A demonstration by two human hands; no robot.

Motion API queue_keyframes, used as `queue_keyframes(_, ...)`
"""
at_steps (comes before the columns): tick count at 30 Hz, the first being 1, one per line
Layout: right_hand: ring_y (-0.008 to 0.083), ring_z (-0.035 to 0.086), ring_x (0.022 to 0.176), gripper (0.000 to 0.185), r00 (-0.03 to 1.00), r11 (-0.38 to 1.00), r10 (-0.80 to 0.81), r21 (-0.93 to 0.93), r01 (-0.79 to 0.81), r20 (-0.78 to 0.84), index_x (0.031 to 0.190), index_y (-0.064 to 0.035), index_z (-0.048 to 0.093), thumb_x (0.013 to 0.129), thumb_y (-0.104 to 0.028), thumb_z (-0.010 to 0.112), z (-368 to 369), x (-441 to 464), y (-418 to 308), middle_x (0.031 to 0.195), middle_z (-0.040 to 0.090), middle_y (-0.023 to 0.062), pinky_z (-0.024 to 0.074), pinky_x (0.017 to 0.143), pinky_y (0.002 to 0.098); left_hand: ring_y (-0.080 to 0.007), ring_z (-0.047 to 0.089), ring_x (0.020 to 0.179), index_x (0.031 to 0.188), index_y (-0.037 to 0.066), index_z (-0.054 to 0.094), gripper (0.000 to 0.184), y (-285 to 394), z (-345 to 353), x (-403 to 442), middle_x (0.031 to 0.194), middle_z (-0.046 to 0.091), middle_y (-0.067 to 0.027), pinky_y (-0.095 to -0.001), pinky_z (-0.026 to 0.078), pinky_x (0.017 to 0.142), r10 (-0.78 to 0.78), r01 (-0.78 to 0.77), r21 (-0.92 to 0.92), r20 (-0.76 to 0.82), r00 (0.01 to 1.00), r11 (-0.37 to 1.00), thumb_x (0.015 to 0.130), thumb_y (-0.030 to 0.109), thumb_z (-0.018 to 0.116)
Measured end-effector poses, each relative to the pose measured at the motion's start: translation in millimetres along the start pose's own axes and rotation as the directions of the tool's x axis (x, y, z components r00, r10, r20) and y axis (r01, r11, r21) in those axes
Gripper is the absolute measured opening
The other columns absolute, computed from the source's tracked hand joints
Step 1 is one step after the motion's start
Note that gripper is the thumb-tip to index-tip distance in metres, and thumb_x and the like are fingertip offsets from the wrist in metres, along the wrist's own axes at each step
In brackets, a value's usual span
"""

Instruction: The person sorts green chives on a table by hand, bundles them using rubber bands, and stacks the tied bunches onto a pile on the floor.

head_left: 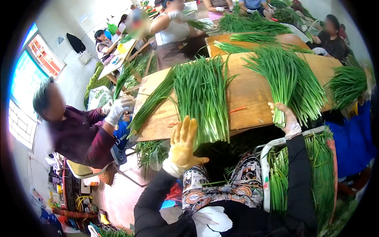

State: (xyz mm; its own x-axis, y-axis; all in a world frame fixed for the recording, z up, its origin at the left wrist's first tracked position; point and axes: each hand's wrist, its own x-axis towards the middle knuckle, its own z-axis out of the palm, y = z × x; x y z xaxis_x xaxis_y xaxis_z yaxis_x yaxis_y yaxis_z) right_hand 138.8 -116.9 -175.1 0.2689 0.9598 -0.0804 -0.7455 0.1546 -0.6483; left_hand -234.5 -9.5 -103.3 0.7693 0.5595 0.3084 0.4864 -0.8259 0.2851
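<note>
Head view: left hand [182, 147] is outstretched, right hand [288, 117] grips green stalks [278, 85].

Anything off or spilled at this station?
Minor stuff: loose green strands lie across the patterned trousers, off the table, so they look dropped. The leftmost green bunch slants beside the neater pile. The bundle in the right hand shows no obvious damage.

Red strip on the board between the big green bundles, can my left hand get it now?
Probably yes: the left hand is spread with nothing visible in it, but the wide bundle lies between it and the red strip, so it would likely go over.
</note>
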Motion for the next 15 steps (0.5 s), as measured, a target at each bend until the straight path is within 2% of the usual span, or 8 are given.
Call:
queue_keyframes(1,0.0161,0.061,0.078,0.030,0.993,0.994,-0.004,-0.109,-0.009,-0.116,0.099,0.0000,0.055,0.074,-0.014,0.065,-8.3,2.9,4.2,0.103,0.058,0.0147,0.0534,0.061,0.0280,-0.0316,0.009,0.130,0.137,0.008,0.007,0.127,-4.2,11.9,-6.4,0.141,0.007,-0.0162,-0.0404,0.009,0.104,-0.040,0.037,0.069,0.048,0.998,0.997,0.040,0.041,0.081)
queue_keyframes(3,0.0136,0.060,0.070,0.028,0.949,0.952,-0.075,-0.304,-0.022,-0.305,0.096,-0.0007,0.054,0.076,-0.017,0.063,-5.9,6.8,15.4,0.094,0.060,0.0107,0.0515,0.056,0.0241,-0.0350,0.011,0.129,0.136,0.006,0.010,0.112,-17.4,38.7,-20.6,0.140,0.012,-0.0187,-0.0408,0.011,0.104,-0.037,0.037,0.016,-0.032,0.999,0.999,0.051,0.034,0.077)
queue_keyframes(6,0.0124,0.059,0.070,0.032,0.952,0.952,-0.068,-0.305,-0.028,-0.300,0.100,-0.0006,0.053,0.076,-0.020,0.063,0.8,12.8,21.6,0.092,0.061,0.0088,0.0507,0.055,0.0226,-0.0364,0.014,0.129,0.136,0.004,0.012,0.083,-28.8,63.9,-23.0,0.139,0.015,-0.0195,-0.0397,0.016,0.104,-0.046,0.002,-0.198,-0.215,0.976,0.980,0.069,0.007,0.061)
queue_keyframes(8,0.0122,0.059,0.070,0.033,0.964,0.951,-0.041,-0.305,-0.043,-0.263,0.100,-0.0005,0.053,0.076,-0.020,0.063,16.4,14.7,21.9,0.091,0.061,0.0081,0.0510,0.056,0.0231,-0.0327,0.019,0.128,0.137,0.010,0.012,0.093,-25.0,72.3,-17.8,0.139,0.018,-0.0169,-0.0354,0.020,0.103,-0.107,0.017,-0.283,-0.304,0.947,0.959,0.060,-0.006,0.062)
queue_keyframes(9,0.0120,0.059,0.070,0.034,0.973,0.954,-0.021,-0.296,-0.049,-0.228,0.101,-0.0005,0.052,0.076,-0.021,0.063,25.7,14.8,22.1,0.091,0.061,0.0074,0.0514,0.056,0.0236,-0.0278,0.015,0.130,0.137,0.009,0.013,0.083,-28.5,80.6,-16.5,0.141,0.015,-0.0135,-0.0336,0.016,0.104,-0.134,0.017,-0.376,-0.287,0.949,0.927,0.067,-0.009,0.053)
queue_keyframes(10,0.0120,0.059,0.070,0.034,0.975,0.952,-0.016,-0.302,-0.053,-0.222,0.101,-0.0005,0.052,0.076,-0.021,0.063,33.8,15.1,22.0,0.091,0.061,0.0074,0.0514,0.056,0.0236,-0.0253,0.016,0.130,0.137,0.011,0.014,0.087,-29.3,86.1,-12.9,0.141,0.016,-0.0102,-0.0334,0.016,0.104,-0.177,0.021,-0.510,-0.259,0.949,0.860,0.062,-0.015,0.049)
queue_keyframes(13,0.0121,0.059,0.071,0.030,0.980,0.956,0.031,-0.282,-0.087,-0.197,0.098,-0.0025,0.052,0.076,-0.021,0.062,46.6,14.2,26.1,0.092,0.060,0.0074,0.0522,0.058,0.0251,-0.0252,0.018,0.130,0.137,0.010,0.016,0.079,-28.8,86.1,-9.5,0.141,0.018,-0.0094,-0.0329,0.014,0.105,-0.148,0.023,-0.372,-0.310,0.939,0.928,0.068,-0.009,0.049)
queue_keyframes(15,0.0129,0.059,0.072,0.028,0.978,0.963,0.028,-0.257,-0.082,-0.208,0.096,-0.0041,0.051,0.076,-0.020,0.062,43.7,16.1,32.2,0.095,0.059,0.0090,0.0529,0.059,0.0264,-0.0273,0.019,0.129,0.136,0.010,0.020,0.066,-24.2,77.4,-7.6,0.140,0.019,-0.0107,-0.0343,0.015,0.104,-0.144,0.072,-0.248,-0.287,0.947,0.966,0.077,0.007,0.051)
